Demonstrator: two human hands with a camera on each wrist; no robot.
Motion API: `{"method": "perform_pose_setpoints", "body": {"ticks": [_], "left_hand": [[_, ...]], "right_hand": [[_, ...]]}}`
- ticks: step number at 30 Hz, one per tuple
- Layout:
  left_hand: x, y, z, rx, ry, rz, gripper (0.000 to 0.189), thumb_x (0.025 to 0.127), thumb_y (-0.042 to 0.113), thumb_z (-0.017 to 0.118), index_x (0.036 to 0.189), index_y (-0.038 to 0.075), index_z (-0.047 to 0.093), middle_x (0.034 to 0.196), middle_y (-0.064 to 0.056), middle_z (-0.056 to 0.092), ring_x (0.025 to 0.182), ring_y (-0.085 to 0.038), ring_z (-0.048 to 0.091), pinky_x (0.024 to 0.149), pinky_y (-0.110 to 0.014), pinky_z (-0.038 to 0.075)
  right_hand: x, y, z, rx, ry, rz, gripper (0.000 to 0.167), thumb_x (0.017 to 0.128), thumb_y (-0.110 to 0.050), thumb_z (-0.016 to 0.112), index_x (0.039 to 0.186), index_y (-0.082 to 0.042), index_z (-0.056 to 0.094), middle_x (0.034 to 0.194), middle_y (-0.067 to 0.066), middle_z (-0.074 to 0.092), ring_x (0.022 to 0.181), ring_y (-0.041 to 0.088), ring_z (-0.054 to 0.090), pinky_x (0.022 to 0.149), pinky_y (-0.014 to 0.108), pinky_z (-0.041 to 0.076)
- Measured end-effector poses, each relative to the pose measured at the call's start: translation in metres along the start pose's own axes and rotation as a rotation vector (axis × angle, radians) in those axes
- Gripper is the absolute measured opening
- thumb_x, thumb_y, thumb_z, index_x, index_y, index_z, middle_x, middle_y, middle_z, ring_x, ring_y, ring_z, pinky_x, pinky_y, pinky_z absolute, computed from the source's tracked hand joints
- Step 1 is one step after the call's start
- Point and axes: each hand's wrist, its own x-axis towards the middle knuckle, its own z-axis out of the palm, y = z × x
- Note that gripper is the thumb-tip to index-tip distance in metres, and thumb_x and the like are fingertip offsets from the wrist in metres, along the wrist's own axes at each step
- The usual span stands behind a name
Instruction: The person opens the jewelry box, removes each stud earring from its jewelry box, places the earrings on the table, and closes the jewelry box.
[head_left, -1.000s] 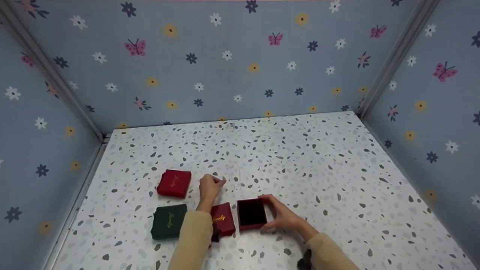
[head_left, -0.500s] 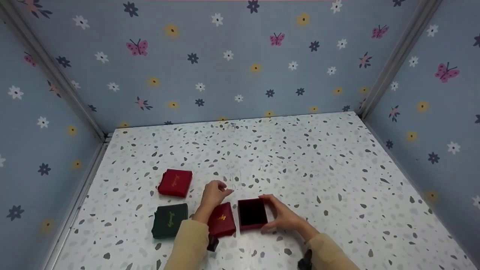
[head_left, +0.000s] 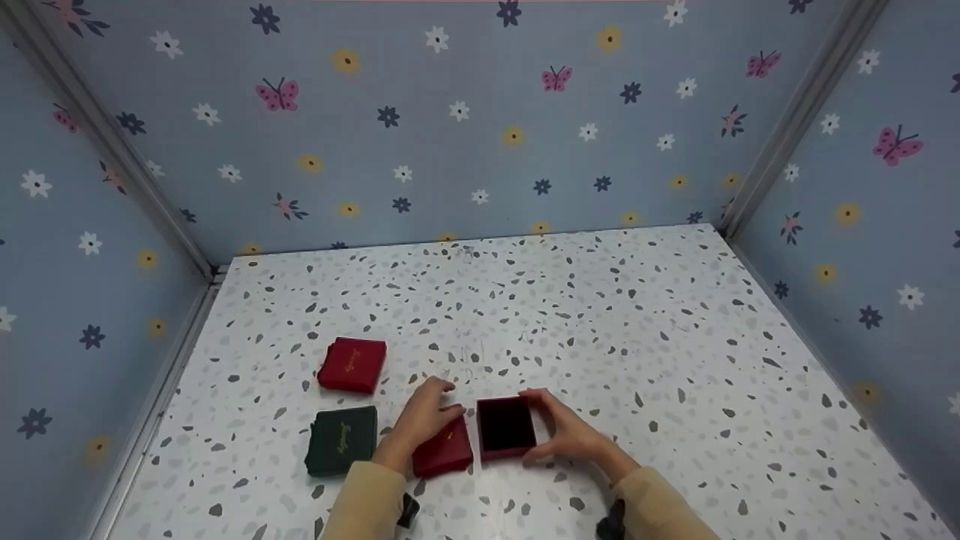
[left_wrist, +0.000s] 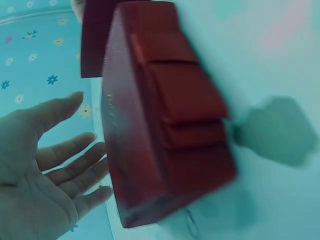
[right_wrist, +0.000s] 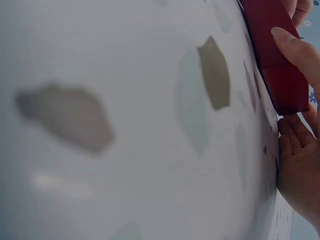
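Observation:
My right hand (head_left: 574,436) grips a small open dark red box (head_left: 504,454) with a black inside, its fingers at the far corner and the thumb at the near one. In the right wrist view the thumb (right_wrist: 295,47) presses on the box's side. Left of that box lies a matching gift-box lid (head_left: 442,457), with gold lettering on its face and a bow (left_wrist: 187,92) along one side. My left hand (head_left: 422,412) hovers at the lid's far left side, overlapping it, fingers spread and holding nothing. Part of the lettering is hidden under the left hand.
On the left side of the speckled white table (head_left: 630,337) stand a bright red gift box (head_left: 352,365) and a dark green one (head_left: 343,441), both with gold lettering. Flower-patterned blue panels (head_left: 480,120) wall in the back and sides.
My left hand has drawn back toward me from beyond the dark red lid, its fingers opening out over the lid's far side. The right hand and open box stay put.

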Motion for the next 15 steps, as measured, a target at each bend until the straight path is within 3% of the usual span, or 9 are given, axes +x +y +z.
{"method": "perform_pose_setpoints", "body": {"ticks": [3,8,11,15], "left_hand": [[-0.005,-0.004,0.002,0.013,-0.028,0.043,0.041,0.080,0.016,0.065,0.109,-0.009,0.052,0.105,-0.017,0.051,0.096,-0.031,0.051,0.084,-0.042,0.040],[-0.013,-0.007,0.003,0.047,-0.052,0.102,0.051,0.080,0.021,0.065,0.117,-0.009,0.047,0.115,-0.019,0.048,0.107,-0.033,0.046,0.090,-0.043,0.036],[-0.017,-0.007,0.004,0.070,-0.073,0.099,0.058,0.080,0.027,0.065,0.122,-0.009,0.045,0.120,-0.020,0.045,0.112,-0.034,0.043,0.093,-0.043,0.034],[-0.022,-0.006,0.003,0.108,-0.123,0.080,0.069,0.079,0.036,0.064,0.127,-0.007,0.040,0.126,-0.020,0.041,0.117,-0.036,0.037,0.097,-0.045,0.029]], "right_hand": [[0.001,0.006,0.000,-0.036,0.003,-0.010,0.095,0.053,-0.017,0.084,0.132,-0.010,0.032,0.126,0.001,0.044,0.120,0.016,0.037,0.103,0.039,0.018],[-0.004,-0.015,-0.001,-0.029,0.004,0.002,0.092,0.054,-0.009,0.082,0.131,-0.003,0.032,0.127,0.010,0.044,0.120,0.024,0.036,0.102,0.044,0.016],[-0.004,-0.018,-0.001,-0.028,0.009,0.015,0.093,0.054,-0.011,0.083,0.131,-0.004,0.032,0.127,0.010,0.043,0.121,0.026,0.035,0.102,0.047,0.015],[-0.002,-0.004,0.000,-0.055,0.014,0.034,0.095,0.053,-0.018,0.084,0.133,-0.011,0.032,0.128,0.003,0.043,0.121,0.021,0.035,0.102,0.045,0.016]]}}
